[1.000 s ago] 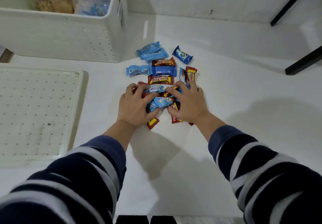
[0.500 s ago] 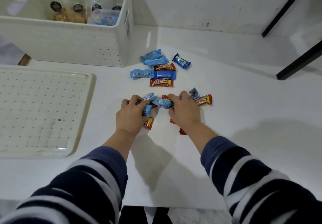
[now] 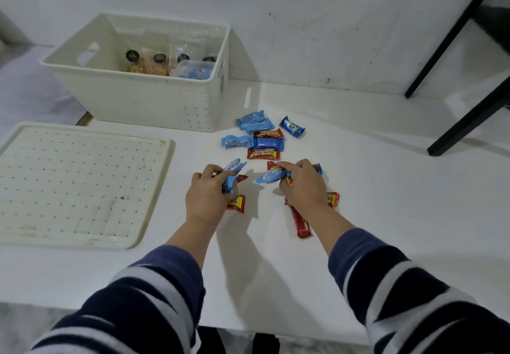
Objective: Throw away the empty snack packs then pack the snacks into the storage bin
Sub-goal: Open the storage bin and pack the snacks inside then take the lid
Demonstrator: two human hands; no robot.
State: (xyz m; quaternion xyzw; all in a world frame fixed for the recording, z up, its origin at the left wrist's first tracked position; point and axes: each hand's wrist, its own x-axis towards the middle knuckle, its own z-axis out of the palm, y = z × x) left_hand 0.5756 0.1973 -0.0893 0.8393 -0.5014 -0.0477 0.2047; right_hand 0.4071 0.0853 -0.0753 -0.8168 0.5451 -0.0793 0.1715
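At centre of the white counter, left hand has its grip clamped on light-blue and red foil snack packs; right hand has its grip clamped on another light-blue pack with red ones. Loose packs lie just beyond. Cream perforated plastic storage bin stands behind-left, its flat lid beside the left hand.
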